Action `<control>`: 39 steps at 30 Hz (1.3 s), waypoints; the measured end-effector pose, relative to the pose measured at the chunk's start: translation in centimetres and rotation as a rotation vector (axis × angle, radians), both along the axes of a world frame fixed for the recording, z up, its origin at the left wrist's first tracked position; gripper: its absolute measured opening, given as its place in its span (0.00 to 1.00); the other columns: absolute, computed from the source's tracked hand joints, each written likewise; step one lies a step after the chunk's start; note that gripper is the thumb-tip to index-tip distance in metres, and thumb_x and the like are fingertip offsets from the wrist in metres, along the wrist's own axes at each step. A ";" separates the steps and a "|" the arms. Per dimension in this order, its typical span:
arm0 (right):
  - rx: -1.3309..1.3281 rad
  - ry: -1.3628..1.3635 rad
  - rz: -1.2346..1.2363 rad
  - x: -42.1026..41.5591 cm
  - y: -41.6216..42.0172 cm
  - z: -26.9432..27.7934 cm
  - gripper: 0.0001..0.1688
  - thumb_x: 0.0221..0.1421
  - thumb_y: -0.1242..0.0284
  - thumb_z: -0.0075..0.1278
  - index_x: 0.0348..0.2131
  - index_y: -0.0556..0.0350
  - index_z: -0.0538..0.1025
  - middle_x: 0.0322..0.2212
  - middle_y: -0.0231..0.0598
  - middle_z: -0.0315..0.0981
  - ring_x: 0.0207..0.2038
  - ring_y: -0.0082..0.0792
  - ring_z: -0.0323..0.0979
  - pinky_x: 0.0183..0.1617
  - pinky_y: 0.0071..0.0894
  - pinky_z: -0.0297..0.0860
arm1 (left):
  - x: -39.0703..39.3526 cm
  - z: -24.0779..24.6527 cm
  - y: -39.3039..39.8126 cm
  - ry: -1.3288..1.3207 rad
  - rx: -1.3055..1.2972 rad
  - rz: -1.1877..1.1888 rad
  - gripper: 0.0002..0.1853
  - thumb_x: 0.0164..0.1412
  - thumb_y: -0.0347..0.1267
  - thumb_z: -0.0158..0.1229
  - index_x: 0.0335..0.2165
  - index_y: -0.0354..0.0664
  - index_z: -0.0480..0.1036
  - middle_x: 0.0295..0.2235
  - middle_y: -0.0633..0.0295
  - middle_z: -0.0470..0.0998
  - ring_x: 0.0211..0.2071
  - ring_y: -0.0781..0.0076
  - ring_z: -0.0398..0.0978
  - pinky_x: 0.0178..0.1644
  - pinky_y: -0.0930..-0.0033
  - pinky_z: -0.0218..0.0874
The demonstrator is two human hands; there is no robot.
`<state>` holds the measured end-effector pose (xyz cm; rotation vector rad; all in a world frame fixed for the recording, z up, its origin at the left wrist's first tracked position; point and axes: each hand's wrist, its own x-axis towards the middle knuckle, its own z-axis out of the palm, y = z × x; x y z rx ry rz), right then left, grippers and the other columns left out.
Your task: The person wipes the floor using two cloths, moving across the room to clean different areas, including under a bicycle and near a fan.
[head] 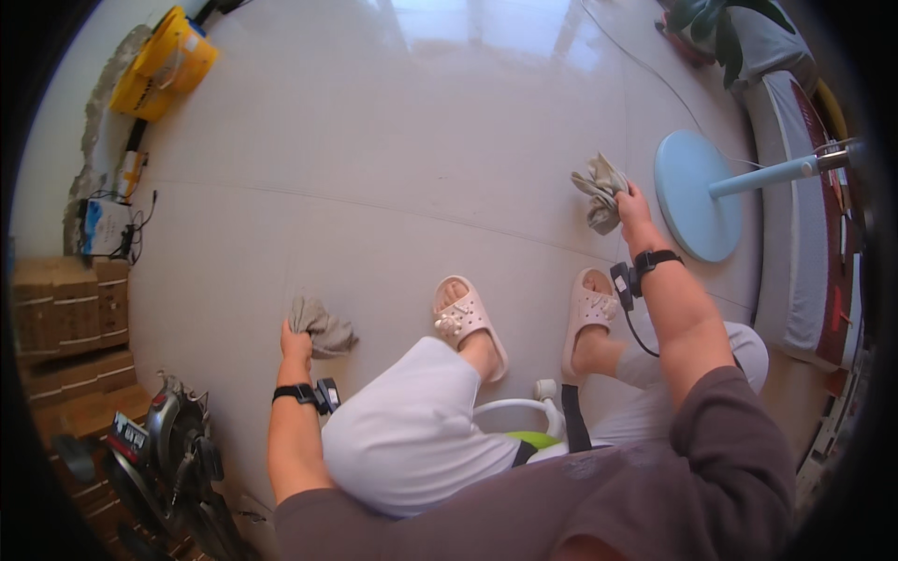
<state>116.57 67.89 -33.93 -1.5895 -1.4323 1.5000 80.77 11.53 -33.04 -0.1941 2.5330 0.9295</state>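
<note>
My left hand (296,343) grips a crumpled grey-beige cloth (323,328), which hangs out to the right of my fingers, left of my knee. Out to the right, my right hand (633,208) is closed on another crumpled cloth (602,193), lighter green-grey with folded ends sticking up. That hand is just left of the round light-blue base of a stand. Between the two hands, my feet in pink slide sandals (468,322) rest on the tiled floor (393,210). Each wrist bears a black strap with a small device.
A light-blue stand base (698,196) with a pole is at right, beside a grey upholstered piece of furniture (786,280). Yellow buckets (167,64) lie by the left wall. Below are cardboard boxes (70,301) and a dark wheeled vehicle (165,456). A thin cable (649,66) crosses the floor.
</note>
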 end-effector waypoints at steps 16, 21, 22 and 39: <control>0.276 -1.097 0.339 -13.0 1.0 -9.3 0.33 0.41 0.71 0.39 0.50 0.54 0.55 0.50 0.43 0.50 0.50 0.47 0.53 0.53 0.38 0.52 | 7.5 -6.8 -3.6 -0.391 0.259 0.183 0.38 0.43 0.15 0.44 0.53 0.51 0.43 0.47 0.57 0.59 0.47 0.59 0.60 0.44 0.60 0.59; 0.559 -0.901 0.810 -25.5 -2.8 -10.6 0.35 0.38 0.75 0.41 0.51 0.54 0.55 0.53 0.41 0.46 0.51 0.47 0.52 0.54 0.38 0.51 | 7.3 -5.4 -1.4 -0.421 0.219 0.241 0.37 0.42 0.16 0.45 0.52 0.42 0.44 0.48 0.56 0.58 0.49 0.63 0.58 0.51 0.68 0.50; 0.607 -0.847 0.906 -27.8 -5.3 -9.7 0.35 0.38 0.76 0.41 0.51 0.52 0.56 0.53 0.40 0.46 0.51 0.47 0.52 0.53 0.38 0.52 | 7.5 -5.5 -1.6 -0.410 0.218 0.229 0.37 0.42 0.16 0.45 0.53 0.42 0.44 0.49 0.56 0.58 0.49 0.63 0.57 0.51 0.68 0.50; -0.576 0.331 0.721 -15.7 -10.5 -0.5 0.30 0.41 0.82 0.36 0.48 0.51 0.60 0.38 0.36 0.63 0.39 0.27 0.63 0.38 0.25 0.65 | 7.9 -5.6 -1.1 -0.358 0.274 0.150 0.38 0.43 0.16 0.43 0.53 0.42 0.42 0.50 0.54 0.56 0.50 0.62 0.56 0.51 0.69 0.49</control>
